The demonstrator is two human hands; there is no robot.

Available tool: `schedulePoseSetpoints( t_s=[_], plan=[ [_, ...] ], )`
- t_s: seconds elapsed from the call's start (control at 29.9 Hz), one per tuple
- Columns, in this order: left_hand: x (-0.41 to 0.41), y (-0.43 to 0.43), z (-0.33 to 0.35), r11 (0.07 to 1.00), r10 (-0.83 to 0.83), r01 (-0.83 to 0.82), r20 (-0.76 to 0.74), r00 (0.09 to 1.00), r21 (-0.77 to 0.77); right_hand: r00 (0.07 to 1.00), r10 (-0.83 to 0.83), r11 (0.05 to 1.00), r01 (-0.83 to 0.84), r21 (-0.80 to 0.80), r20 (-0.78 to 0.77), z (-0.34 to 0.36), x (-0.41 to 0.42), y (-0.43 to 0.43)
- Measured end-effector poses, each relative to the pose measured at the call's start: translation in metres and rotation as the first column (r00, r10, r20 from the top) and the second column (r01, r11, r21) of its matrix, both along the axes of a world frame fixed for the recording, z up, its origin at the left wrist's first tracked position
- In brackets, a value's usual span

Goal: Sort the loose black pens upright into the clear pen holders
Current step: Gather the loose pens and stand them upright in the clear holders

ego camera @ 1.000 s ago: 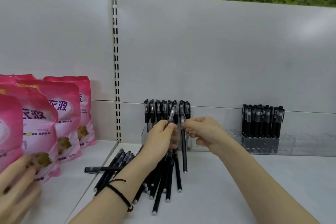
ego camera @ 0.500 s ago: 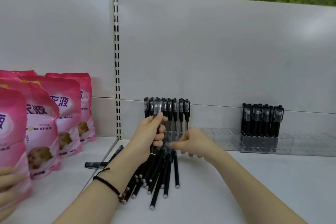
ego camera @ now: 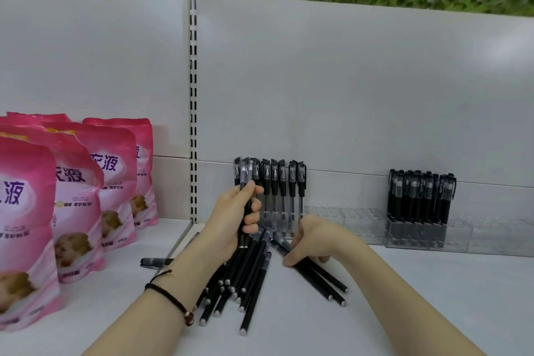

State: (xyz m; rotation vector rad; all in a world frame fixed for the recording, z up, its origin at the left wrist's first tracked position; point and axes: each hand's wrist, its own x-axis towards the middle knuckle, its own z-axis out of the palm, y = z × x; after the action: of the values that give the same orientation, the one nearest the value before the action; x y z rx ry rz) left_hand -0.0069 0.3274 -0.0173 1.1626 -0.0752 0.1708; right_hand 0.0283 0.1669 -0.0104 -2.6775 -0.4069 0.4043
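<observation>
On the shelf (ego camera: 404, 298), a pile of pens (ego camera: 248, 274) lies under the left hand (ego camera: 234, 220), which holds an upright pen (ego camera: 245, 179). Two pens (ego camera: 320, 280) lie under the right hand (ego camera: 312, 243), which pinches them. Just behind both hands, standing pens (ego camera: 284, 182) fill a pen holder (ego camera: 341, 221). More pens (ego camera: 419, 199) stand far right. Bags (ego camera: 109, 182) stand far left.

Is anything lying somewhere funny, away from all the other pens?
Yes. One black pen lies sideways by itself, left of the loose pile, near the shelf seam and the pink bags. The other loose pens fan out together, and more stand upright in the clear holders.
</observation>
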Motion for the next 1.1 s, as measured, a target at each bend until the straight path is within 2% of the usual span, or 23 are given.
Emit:
schedulePoseSetpoints(
  t_s=[0.13,0.33,0.67,0.77,0.87,0.97,1.1],
  plan=[
    [-0.001,-0.002,-0.001,0.999,-0.02,0.02,-0.015,1.0,0.036,1.0,-0.012,1.0,0.012,-0.02,-0.006,-0.001,0.004,-0.001],
    [-0.002,-0.003,-0.002,0.999,-0.016,0.016,-0.021,1.0,0.038,0.993,-0.018,0.993,0.031,-0.114,0.115,-0.008,0.002,0.003],
    [-0.004,-0.004,-0.004,0.996,-0.005,0.011,-0.067,0.998,0.089,0.992,0.029,0.999,-0.024,-0.042,0.126,0.0,0.005,-0.009],
    [-0.003,-0.004,-0.006,0.993,0.029,-0.018,-0.102,0.994,0.116,0.995,-0.012,0.991,0.0,0.133,0.096,0.003,0.007,-0.015],
    [-0.003,-0.005,-0.005,0.993,0.065,-0.052,-0.125,0.99,0.103,0.999,-0.047,0.911,0.033,0.41,0.023,0.009,0.006,-0.021],
    [-0.004,-0.008,-0.005,0.998,0.028,-0.019,-0.149,0.988,0.065,0.998,0.035,0.778,0.008,0.628,-0.057,0.014,0.004,-0.021],
    [-0.012,-0.017,-0.004,0.978,-0.174,0.197,-0.235,0.956,0.074,0.994,0.077,0.507,0.031,0.861,-0.081,0.016,0.003,-0.011]
  ],
)
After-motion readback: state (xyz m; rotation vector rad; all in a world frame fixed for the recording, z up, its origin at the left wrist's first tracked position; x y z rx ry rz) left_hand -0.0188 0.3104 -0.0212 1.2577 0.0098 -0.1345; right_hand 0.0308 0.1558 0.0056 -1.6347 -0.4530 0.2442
